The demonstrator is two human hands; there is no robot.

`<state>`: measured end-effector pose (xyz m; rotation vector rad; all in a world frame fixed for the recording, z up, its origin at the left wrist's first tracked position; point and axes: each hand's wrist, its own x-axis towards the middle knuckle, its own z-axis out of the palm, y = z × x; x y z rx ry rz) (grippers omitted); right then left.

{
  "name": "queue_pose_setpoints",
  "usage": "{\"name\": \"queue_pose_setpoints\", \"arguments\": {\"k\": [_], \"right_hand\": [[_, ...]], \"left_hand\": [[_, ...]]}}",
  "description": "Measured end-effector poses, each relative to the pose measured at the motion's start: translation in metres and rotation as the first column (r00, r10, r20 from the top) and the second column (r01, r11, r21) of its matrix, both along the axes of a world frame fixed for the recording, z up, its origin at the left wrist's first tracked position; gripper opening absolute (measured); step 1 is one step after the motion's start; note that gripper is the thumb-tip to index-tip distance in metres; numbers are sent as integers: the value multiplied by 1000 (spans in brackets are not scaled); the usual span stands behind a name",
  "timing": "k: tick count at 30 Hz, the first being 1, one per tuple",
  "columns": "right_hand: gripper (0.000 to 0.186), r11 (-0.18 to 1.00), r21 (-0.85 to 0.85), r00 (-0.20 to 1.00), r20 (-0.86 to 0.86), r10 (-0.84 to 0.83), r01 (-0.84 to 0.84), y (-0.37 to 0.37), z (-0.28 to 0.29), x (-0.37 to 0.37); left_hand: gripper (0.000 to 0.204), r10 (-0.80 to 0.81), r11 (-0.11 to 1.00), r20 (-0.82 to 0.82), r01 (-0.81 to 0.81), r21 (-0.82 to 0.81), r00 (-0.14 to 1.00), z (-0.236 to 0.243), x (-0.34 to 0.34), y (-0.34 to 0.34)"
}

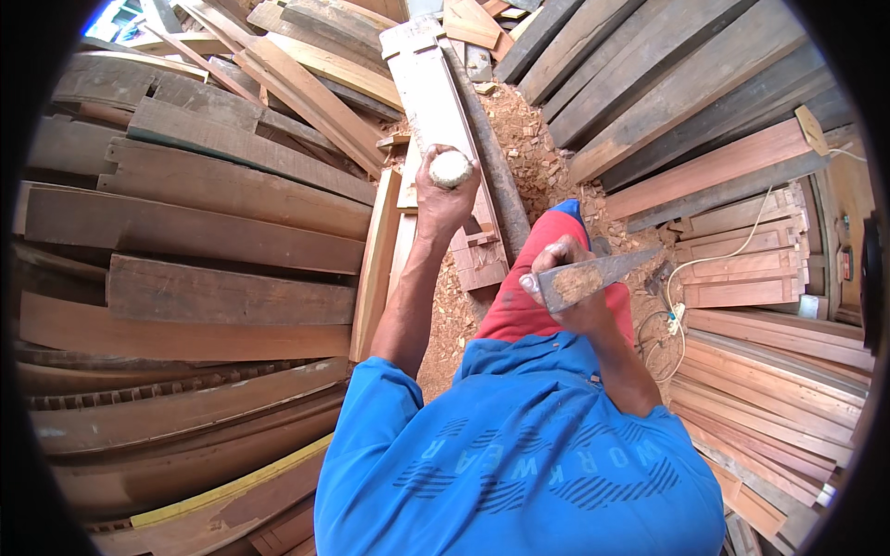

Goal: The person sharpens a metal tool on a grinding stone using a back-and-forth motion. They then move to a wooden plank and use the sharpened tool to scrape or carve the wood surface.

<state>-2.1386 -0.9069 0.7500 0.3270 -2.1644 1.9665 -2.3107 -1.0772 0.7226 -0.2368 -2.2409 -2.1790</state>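
My left hand (pixel 445 199) is wrapped round a small round thing with a speckled whitish top (pixel 451 170); whether it is a can or a solid lump I cannot tell. It is held over a long pale wooden workpiece (pixel 428 88), which has a reddish notched end (pixel 480 264) towards me. In front of my body, my right hand (pixel 573 310) grips a flat grey metal blade (pixel 607 271) that tapers away to the right. A brownish patch marks the blade's wide part. Red-clad legs (pixel 528 269) show beneath that hand.
Stacked dark boards (pixel 232 232) fill the left side. Thick beams (pixel 667 102) lean at the upper right, with panelled wooden pieces (pixel 742 259) below them. A pale cable (pixel 709 264) runs to a white socket (pixel 676 318) on the right. Wood shavings (pixel 519 130) cover the ground.
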Motion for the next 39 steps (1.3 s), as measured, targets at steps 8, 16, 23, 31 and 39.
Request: {"name": "queue_pose_setpoints", "arguments": {"k": [8,16,23,31,39], "right_hand": [[25,997,-74,994,103,35,-27,-4,8,-2],[28,1000,-24,998,60,-7,8,0,5,-3],[25,998,14,997,61,-55,55,-3,14,-5],[16,986,145,995,39,-94,88,4,3,-3],[14,972,91,967,113,-227,218,8,61,-20]], "left_hand": [[21,53,996,-3,-53,-73,999,-8,1,6],[19,64,993,-16,-65,-96,998,-5,-1,1],[18,59,996,-27,-61,-71,998,-16,-2,1],[18,34,990,-104,-48,-136,994,-11,7,9],[18,53,988,-115,-69,-141,992,-14,9,5]]}}
